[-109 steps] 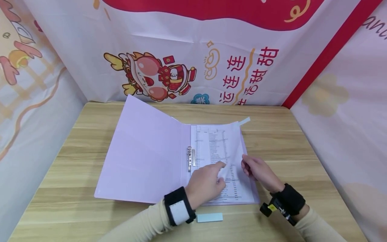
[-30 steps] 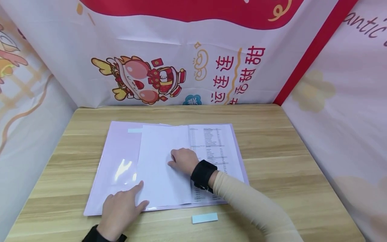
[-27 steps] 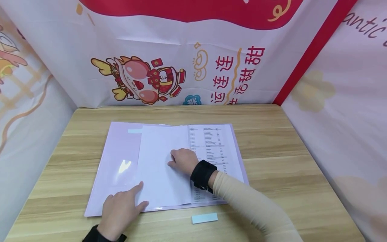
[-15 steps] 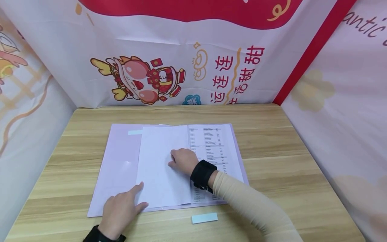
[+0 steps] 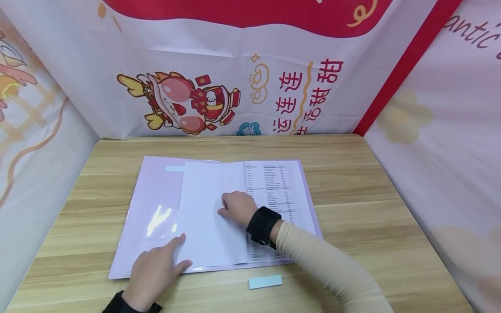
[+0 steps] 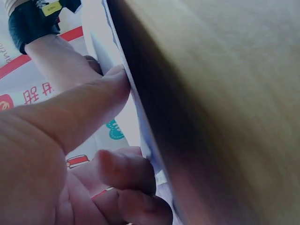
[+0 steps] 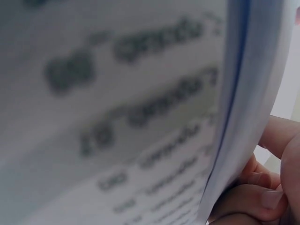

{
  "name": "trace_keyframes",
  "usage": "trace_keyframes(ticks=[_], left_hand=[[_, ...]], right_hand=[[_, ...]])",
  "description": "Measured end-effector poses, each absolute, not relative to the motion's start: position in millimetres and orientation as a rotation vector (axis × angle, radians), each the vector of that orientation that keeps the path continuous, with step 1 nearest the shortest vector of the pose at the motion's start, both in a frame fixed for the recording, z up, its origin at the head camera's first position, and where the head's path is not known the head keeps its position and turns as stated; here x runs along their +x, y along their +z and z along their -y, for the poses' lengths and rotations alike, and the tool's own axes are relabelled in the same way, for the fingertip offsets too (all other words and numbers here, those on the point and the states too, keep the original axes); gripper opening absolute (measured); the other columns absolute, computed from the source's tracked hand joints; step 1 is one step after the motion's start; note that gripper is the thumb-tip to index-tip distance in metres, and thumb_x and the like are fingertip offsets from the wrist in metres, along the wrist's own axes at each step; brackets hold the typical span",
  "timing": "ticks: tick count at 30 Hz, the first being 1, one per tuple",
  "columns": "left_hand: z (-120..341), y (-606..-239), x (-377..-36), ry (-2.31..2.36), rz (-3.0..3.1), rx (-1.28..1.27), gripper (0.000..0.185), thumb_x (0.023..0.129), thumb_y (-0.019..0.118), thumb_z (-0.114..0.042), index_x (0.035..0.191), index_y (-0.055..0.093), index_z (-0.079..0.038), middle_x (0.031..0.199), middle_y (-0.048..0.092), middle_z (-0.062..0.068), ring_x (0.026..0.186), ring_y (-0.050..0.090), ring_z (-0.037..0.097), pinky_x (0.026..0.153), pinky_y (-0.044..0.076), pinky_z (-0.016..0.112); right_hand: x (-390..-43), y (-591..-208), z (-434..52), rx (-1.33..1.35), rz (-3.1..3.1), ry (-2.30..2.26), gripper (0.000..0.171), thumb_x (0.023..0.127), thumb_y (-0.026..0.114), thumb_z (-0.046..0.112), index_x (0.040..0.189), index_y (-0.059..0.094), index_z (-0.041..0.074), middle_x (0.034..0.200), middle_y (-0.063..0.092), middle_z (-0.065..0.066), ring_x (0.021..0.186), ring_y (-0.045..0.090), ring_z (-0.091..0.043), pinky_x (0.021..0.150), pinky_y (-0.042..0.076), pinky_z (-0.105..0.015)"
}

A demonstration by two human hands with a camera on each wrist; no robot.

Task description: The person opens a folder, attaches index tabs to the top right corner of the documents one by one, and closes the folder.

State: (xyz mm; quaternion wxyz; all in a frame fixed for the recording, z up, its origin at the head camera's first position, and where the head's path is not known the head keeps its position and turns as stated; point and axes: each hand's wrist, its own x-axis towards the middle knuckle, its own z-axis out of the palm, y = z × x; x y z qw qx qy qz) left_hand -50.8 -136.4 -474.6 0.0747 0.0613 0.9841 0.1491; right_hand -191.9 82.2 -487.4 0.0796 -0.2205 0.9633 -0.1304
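A lilac ring folder [image 5: 152, 191] lies spread on the wooden table, its metal clip hidden under paper. A sheet turned to the left shows its blank white back [image 5: 209, 182]; printed sheets [image 5: 297, 187] lie on the right half. My right hand [image 5: 239, 208], fingers curled, presses on the blank sheet close to the fold. Down at the lower left, my left hand [image 5: 153, 270] rests over the cover with index finger and thumb stretched to the sheet's lower edge. In the left wrist view the thumb [image 6: 101, 96] meets the edge. A pale blue tab [image 5: 174, 168] sticks out from the turned sheet.
A pale blue strip, like a pad of sticky notes [image 5: 265, 282], lies on the table [image 5: 360, 195] just in front of the folder. Printed cloth [image 5: 219, 39] hangs behind and on both sides of the table.
Since the oldest frame, the top sheet has turned to the left and the hands have moved left. The folder's left cover dipped slightly, then rose again within the last second.
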Motion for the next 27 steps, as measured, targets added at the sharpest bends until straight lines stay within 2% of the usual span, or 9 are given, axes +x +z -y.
trace_keyframes(ticks=[4,7,15,21,27], left_hand=[[136,-470,-50,0.514,-2.974,0.170,0.060,0.085,0.081,-0.038,0.134,0.066,-0.007,0.063,0.060,0.004,0.060,0.058,0.023,0.054,0.042,0.039],[135,-466,-49,0.566,-2.997,0.153,0.055,0.087,0.080,-0.034,0.132,0.067,-0.007,0.055,0.045,-0.005,0.050,0.043,0.014,0.048,0.035,0.032],[130,-455,-48,0.634,-3.070,0.134,0.045,0.088,0.080,-0.028,0.125,0.070,-0.003,0.059,0.047,-0.008,0.052,0.042,0.013,0.051,0.036,0.031],[120,-445,-45,0.698,-3.121,0.128,0.037,0.087,0.081,-0.025,0.119,0.074,-0.008,0.062,0.046,-0.010,0.054,0.040,0.012,0.051,0.033,0.029],[110,-438,-42,0.750,-3.251,0.249,0.032,0.082,0.085,-0.021,0.112,0.077,-0.012,0.064,0.044,-0.013,0.056,0.037,0.008,0.051,0.032,0.025]], right_hand=[[-193,-487,-82,-0.648,-2.870,-0.410,0.030,0.094,0.075,0.037,0.077,0.060,0.017,0.064,0.056,0.007,0.060,0.053,-0.010,0.054,0.041,-0.024],[-193,-488,-82,-0.639,-2.864,-0.422,0.030,0.094,0.074,0.038,0.077,0.060,0.017,0.064,0.056,0.007,0.060,0.052,-0.010,0.054,0.040,-0.023],[-192,-485,-84,-0.610,-2.847,-0.467,0.032,0.094,0.073,0.039,0.076,0.058,0.018,0.064,0.055,0.006,0.059,0.052,-0.010,0.053,0.039,-0.023],[-189,-479,-84,-0.591,-2.837,-0.484,0.034,0.095,0.072,0.039,0.075,0.057,0.017,0.063,0.052,0.006,0.059,0.051,-0.011,0.054,0.038,-0.024],[-189,-473,-85,-0.597,-2.836,-0.532,0.033,0.095,0.071,0.040,0.075,0.057,0.018,0.064,0.053,0.006,0.059,0.051,-0.011,0.054,0.039,-0.025]])
